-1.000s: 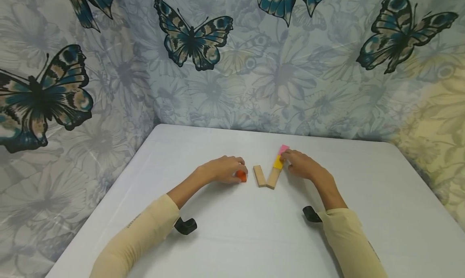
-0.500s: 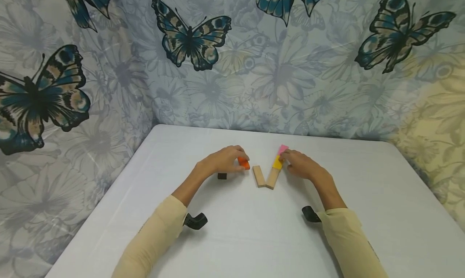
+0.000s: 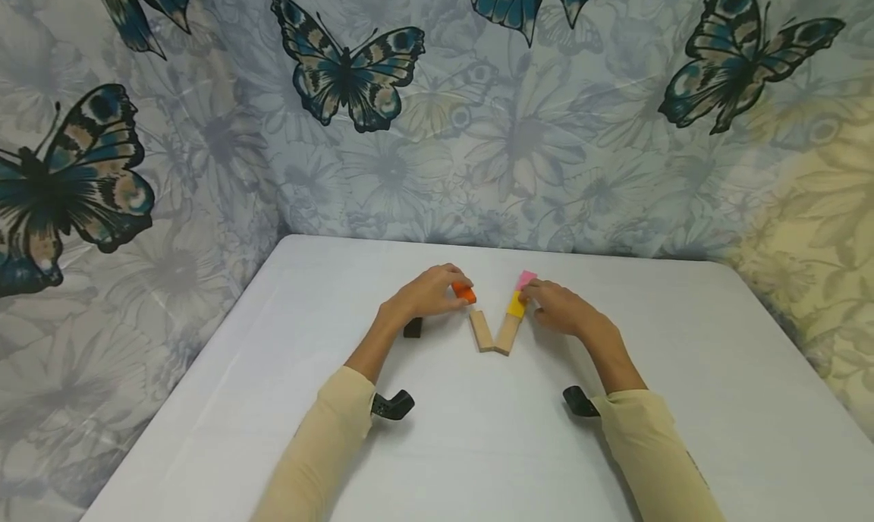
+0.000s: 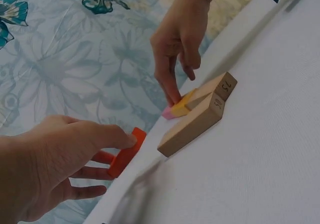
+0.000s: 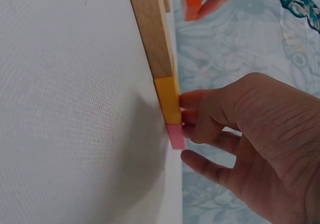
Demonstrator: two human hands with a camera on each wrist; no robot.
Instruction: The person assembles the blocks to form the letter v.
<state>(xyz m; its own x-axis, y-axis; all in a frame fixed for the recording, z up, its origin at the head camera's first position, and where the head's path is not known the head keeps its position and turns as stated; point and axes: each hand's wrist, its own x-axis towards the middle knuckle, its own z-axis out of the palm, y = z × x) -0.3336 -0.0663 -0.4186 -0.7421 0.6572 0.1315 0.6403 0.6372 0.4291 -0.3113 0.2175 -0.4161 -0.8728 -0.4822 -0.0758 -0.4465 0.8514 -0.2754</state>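
Observation:
In the head view my left hand [image 3: 430, 290] pinches an orange block [image 3: 463, 292] between thumb and fingers. The left wrist view shows this orange block [image 4: 127, 153] held tilted, off the far end of a plain wooden block [image 3: 481, 331]. A second wooden block [image 3: 507, 334] meets the first at the near end, making a V. From its far end a yellow block [image 3: 516, 304] and then a pink block [image 3: 526, 279] continue the line. My right hand [image 3: 561, 306] touches the yellow and pink blocks with its fingertips; in the right wrist view its thumb [image 5: 205, 166] is apart from them.
A small dark block [image 3: 413, 328] lies on the white table [image 3: 478, 446], partly behind the left forearm. Black wrist-worn devices [image 3: 393, 406] jut from both sleeves. Behind the table's far edge hangs butterfly-patterned cloth [image 3: 396, 173].
My left hand has carried the orange block away from me and slightly right, toward the wooden block's far end. The dark block has come into sight. My right hand stays at the yellow and pink blocks.

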